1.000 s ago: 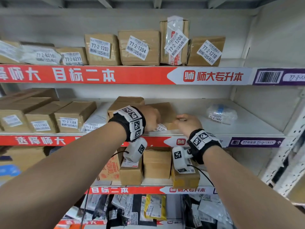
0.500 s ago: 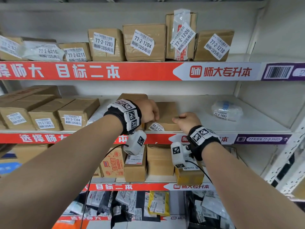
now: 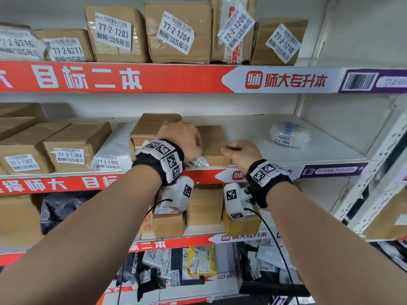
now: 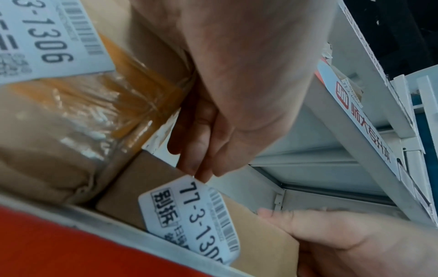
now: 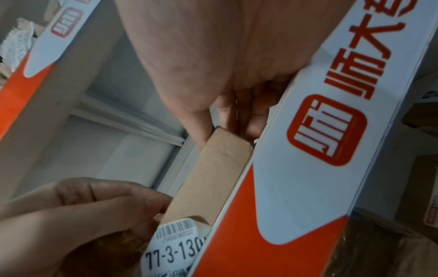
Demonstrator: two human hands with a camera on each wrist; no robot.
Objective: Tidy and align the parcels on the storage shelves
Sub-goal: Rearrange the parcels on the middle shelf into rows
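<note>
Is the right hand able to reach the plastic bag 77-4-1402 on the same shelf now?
Probably yes. The bag lies to the right of the right hand with only bare shelf between, but the hand holds the flat box and must let go first.

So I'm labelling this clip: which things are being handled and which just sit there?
In the job:
flat box
left hand and right hand, both holding it

Just sitting:
box 77-3-1304
clear bag 77-4-1402
box 77-2-1204
</note>
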